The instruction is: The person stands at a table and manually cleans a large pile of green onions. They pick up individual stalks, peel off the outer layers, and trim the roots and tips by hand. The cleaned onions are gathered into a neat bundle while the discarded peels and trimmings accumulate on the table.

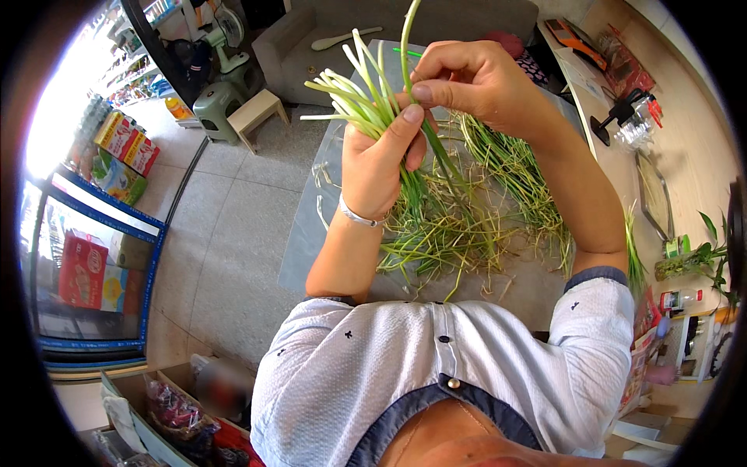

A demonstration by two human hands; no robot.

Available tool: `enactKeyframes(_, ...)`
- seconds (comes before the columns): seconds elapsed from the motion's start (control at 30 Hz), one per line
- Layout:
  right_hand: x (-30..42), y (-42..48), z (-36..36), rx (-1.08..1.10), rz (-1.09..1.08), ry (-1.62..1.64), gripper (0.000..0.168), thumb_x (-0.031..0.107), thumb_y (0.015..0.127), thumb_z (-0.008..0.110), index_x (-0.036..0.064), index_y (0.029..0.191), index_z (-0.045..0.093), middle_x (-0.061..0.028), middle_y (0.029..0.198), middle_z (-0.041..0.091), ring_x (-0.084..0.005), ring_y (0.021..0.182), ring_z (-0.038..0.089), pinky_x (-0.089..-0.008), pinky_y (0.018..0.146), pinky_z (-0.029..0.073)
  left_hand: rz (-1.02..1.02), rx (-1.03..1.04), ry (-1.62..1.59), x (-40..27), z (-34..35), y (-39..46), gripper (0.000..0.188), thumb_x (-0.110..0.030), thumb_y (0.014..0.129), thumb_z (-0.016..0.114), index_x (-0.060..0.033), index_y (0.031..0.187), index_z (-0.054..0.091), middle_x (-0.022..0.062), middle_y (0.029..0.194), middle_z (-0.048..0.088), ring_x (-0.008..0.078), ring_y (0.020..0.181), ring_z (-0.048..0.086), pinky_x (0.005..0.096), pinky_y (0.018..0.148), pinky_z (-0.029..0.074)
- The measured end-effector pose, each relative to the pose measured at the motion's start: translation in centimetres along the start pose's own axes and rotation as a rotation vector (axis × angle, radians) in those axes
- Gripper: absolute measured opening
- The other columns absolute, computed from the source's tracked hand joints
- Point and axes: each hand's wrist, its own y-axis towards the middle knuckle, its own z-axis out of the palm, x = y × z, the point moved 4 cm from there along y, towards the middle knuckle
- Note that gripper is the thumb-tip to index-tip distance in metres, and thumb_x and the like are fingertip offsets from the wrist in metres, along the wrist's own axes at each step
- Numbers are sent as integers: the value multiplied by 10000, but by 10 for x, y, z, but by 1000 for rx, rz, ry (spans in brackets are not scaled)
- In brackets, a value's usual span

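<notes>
My left hand [382,146] is closed around a bunch of green onions or similar stalks [356,96], their pale ends fanning up and to the left. Green leaves of the bunch hang below the fist. Between the thumb and fingers of my right hand [467,82] is a single long green stalk [406,52], right beside the bunch. Under both hands, a grey table [315,233] bears a tangled heap of yellowed leaves and trimmings [437,245]. A larger pile of green stalks [508,169] lies behind my right forearm.
A wooden counter [677,192] runs along the right, with a plant in a glass jar [677,267] and a bottle [680,299]. Beyond the table stands a grey sofa [402,20]. At left are a small wooden stool [257,114], a plastic stool [216,111] and a fan [226,35].
</notes>
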Motion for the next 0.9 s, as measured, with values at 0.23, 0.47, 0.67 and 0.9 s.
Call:
enactKeyframes(0.23,0,-1,-30,-376,-81,-174,151,167,799,596,22,824,628,25,691,557,-40,647,484,-196,557,379,-91,70,117,-1,-4,-4,217,-181,818,538,15,908,558,58,692,542,54,433,396,177,399,307)
enactKeyframes(0.47,16,-50,-153,-936,-142,-314,243,215,895,466,37,1020,573,-2,832,550,-56,618,398,-193,604,365,-191,189,58,-3,1,-6,169,-174,798,588,-13,845,562,26,657,533,57,480,449,185,414,339)
enactKeyframes(0.67,-4,-78,-170,-911,-58,-290,236,219,876,498,54,1025,575,8,786,518,-45,682,437,-176,657,363,-126,217,-28,-13,-1,-7,213,-217,802,598,-14,832,544,31,661,516,58,468,426,182,416,326)
enactKeyframes(0.9,-37,-80,9,534,336,-811,312,183,693,658,40,960,580,-120,845,580,-291,793,560,-364,697,450,-153,-14,177,-8,-11,-7,156,-144,749,622,-38,821,533,10,668,518,51,479,429,178,402,345)
